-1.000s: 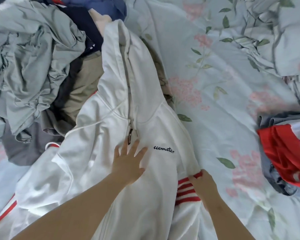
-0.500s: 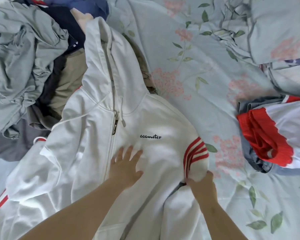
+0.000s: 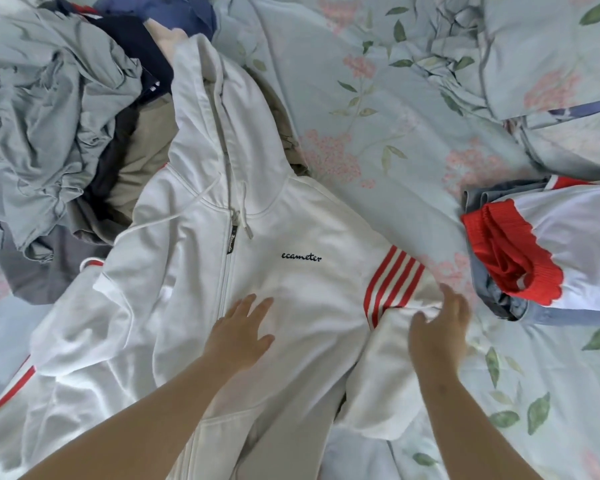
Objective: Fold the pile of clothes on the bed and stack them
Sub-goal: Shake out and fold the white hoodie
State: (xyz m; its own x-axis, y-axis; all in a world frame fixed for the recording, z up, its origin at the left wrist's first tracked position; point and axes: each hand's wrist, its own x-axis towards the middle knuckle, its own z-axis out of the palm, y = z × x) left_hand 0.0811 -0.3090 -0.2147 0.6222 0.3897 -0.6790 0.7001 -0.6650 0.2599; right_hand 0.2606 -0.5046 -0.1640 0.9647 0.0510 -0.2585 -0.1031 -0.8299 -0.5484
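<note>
At the bottom of the frame two bare forearms reach up onto a white hoodie [image 3: 291,289], which lies front-up and zipped across the lower centre and left. The left hand [image 3: 241,332] lies flat on its chest just right of the zip, fingers straight and slightly spread, holding nothing. The right hand [image 3: 437,330], right of centre, is blurred. Its fingers reach over the red-striped sleeve [image 3: 392,285], which is bent down beside the body, with the thumb apart from them. Whether it grips the cloth I cannot tell.

Dark lettering sits on the chest above the left hand. The hood points to the upper centre and lies on the edge of the pile of unfolded clothes [image 3: 49,116], grey, navy and tan, in the upper left. At the right edge sits a folded stack [image 3: 568,237], a white and red garment on top of blue-grey ones. Everything rests on a pale blue flowered bedsheet [image 3: 378,116], with a rumpled matching quilt [image 3: 551,46] in the upper right.
</note>
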